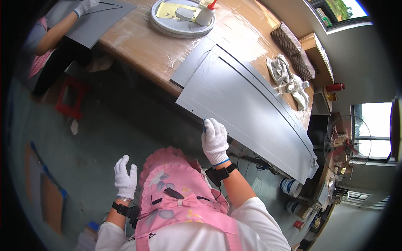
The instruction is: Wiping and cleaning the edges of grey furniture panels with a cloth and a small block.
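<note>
My right hand [215, 141], in a white knitted glove, is closed by the near edge of a long grey panel [247, 113]. A bit of dark blue shows at its fingertips; what it is I cannot make out. Straight lines run along the panel, with small dark holes near its edges. Under its left end lies another grey board [190, 67]. Lower and to the left, my left hand [125, 179], gloved the same way, hangs over the floor beside my pink apron. Its fingers are apart and nothing is in it.
A round tray [158, 24] on the wrapped table holds a white squeeze bottle [205, 16] with a red tip. Rags [279, 69] and a clear bottle [293, 87] lie beyond the panel. At far left another person's gloved hand [87, 5] rests on a grey board. A red stool [70, 98] stands below.
</note>
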### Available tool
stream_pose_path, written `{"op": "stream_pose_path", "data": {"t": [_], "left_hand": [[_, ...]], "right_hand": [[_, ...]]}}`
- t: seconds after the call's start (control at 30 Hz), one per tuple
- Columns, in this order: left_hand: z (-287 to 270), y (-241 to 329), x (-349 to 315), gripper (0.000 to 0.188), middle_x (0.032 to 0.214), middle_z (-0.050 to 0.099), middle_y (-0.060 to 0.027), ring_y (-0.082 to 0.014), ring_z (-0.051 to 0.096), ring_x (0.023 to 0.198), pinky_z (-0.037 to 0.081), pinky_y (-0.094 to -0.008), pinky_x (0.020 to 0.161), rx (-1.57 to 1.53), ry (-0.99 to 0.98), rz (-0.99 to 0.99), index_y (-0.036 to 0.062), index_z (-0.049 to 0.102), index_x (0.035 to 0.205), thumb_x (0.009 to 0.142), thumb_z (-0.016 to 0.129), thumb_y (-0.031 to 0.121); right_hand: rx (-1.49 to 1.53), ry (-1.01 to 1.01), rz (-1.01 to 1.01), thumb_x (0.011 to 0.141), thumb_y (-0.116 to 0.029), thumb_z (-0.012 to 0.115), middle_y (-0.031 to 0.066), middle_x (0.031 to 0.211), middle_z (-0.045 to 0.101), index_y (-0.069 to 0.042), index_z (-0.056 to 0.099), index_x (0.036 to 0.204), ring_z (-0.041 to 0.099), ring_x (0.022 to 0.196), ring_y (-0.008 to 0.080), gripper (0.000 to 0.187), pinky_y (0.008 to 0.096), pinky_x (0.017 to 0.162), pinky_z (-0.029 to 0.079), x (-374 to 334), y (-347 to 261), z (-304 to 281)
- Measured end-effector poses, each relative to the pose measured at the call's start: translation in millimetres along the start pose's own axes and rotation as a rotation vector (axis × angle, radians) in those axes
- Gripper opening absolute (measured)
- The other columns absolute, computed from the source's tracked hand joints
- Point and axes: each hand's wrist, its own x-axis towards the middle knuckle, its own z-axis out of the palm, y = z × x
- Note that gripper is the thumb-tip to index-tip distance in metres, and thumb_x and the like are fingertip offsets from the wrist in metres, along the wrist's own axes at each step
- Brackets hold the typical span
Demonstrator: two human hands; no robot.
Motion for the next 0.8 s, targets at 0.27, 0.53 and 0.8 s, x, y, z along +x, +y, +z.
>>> {"op": "stream_pose_path", "data": {"t": [0.27,0.53,0.8], "left_hand": [[3,-8,-12,0.045,0.130,0.056,-0.0158,-0.0345,0.051,0.121,0.043,-0.0439,0.105,-0.018,0.030,-0.073,0.0052,0.054,0.131,0.088,0.066,0.014],[1,-25,-23,0.045,0.130,0.056,-0.0163,-0.0348,0.050,0.123,0.041,-0.0441,0.106,-0.046,0.071,-0.148,0.0046,0.053,0.131,0.089,0.066,0.015],[1,-18,-18,0.045,0.131,0.056,-0.0159,-0.0345,0.051,0.122,0.042,-0.0441,0.105,-0.050,0.079,-0.153,0.0046,0.054,0.131,0.089,0.066,0.015]], "right_hand": [[0.007,-0.055,-0.064,0.069,0.003,0.066,0.0158,0.118,0.058,-0.005,0.053,0.121,0.058,0.104,0.0359,0.054,0.0457,0.090,0.047,26,-15,17],[-0.034,-0.119,-0.046,0.069,0.004,0.064,0.0150,0.119,0.059,-0.007,0.055,0.120,0.058,0.105,0.0353,0.053,0.0465,0.091,0.046,22,-12,17],[-0.007,-0.097,-0.116,0.070,0.001,0.067,0.0143,0.118,0.058,-0.008,0.054,0.122,0.057,0.104,0.0345,0.054,0.0461,0.091,0.046,59,-38,44]]}}
